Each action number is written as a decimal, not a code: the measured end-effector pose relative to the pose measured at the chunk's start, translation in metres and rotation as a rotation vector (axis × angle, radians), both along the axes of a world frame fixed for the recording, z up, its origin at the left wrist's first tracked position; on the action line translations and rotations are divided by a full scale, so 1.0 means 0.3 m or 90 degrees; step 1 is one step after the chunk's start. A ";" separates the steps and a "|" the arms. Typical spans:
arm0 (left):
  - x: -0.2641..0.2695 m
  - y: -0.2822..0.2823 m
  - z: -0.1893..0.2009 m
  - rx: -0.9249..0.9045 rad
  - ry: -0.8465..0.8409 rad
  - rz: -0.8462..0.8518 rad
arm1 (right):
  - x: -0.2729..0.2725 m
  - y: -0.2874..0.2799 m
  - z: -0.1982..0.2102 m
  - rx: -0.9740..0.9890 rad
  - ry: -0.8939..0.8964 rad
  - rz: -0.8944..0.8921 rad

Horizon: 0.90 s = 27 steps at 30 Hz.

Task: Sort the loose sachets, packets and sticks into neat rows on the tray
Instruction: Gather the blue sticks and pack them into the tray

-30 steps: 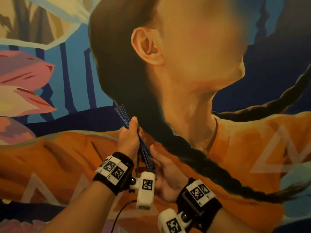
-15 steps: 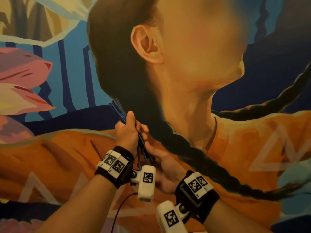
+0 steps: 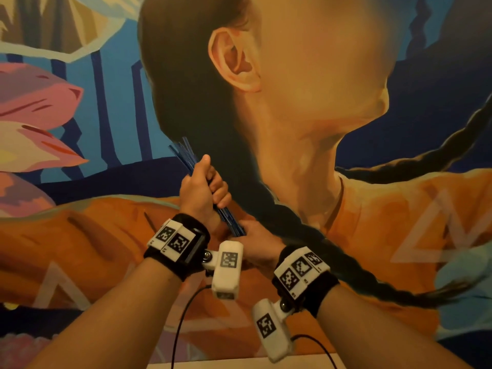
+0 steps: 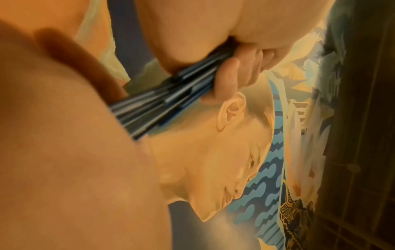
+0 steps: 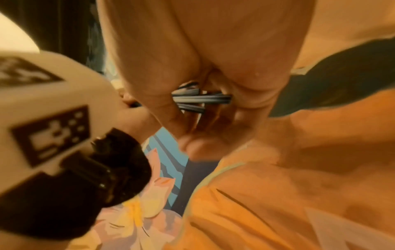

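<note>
Both hands grip blue sticks (image 3: 193, 166): left hand (image 3: 201, 189) mid-bundle, right hand (image 3: 257, 242) cupping lower ends.

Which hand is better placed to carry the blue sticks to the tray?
Probably the left hand: it grips the sticks round their middle. The right hand only holds their lower ends.

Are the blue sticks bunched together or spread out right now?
Bunched. The left hand grips the sticks mid-length as one bundle, tips fanning slightly above; the right hand cups their lower ends.
</note>
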State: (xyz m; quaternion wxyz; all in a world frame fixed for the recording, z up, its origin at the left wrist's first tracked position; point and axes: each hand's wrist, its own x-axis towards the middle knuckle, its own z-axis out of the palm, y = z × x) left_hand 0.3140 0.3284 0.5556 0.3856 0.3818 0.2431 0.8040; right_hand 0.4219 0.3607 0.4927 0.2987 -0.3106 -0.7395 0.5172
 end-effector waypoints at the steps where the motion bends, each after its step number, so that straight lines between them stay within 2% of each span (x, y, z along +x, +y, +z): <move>1: 0.000 -0.001 0.000 -0.007 0.016 -0.008 | -0.006 0.000 0.003 0.026 -0.019 -0.017; 5: 0.018 -0.004 -0.006 -0.045 0.082 -0.011 | -0.010 -0.010 0.033 0.104 -0.022 -0.081; 8: 0.021 -0.009 -0.002 -0.045 0.057 0.003 | -0.015 -0.031 0.035 0.132 0.005 -0.052; 10: 0.008 -0.017 0.002 -0.027 0.052 0.019 | -0.009 -0.049 0.024 0.049 0.054 -0.019; 14: -0.011 -0.035 -0.003 -0.014 0.113 0.077 | 0.014 -0.054 0.025 -0.359 0.248 0.064; 16: -0.001 -0.046 -0.017 -0.005 0.133 0.073 | 0.014 -0.039 0.038 -0.451 0.320 0.085; 23: 0.027 -0.085 -0.067 -0.009 0.173 0.048 | -0.008 -0.075 0.058 -0.468 0.403 0.148; 27: 0.006 -0.095 -0.087 -0.070 0.224 0.040 | -0.035 -0.116 0.063 -0.420 0.376 0.153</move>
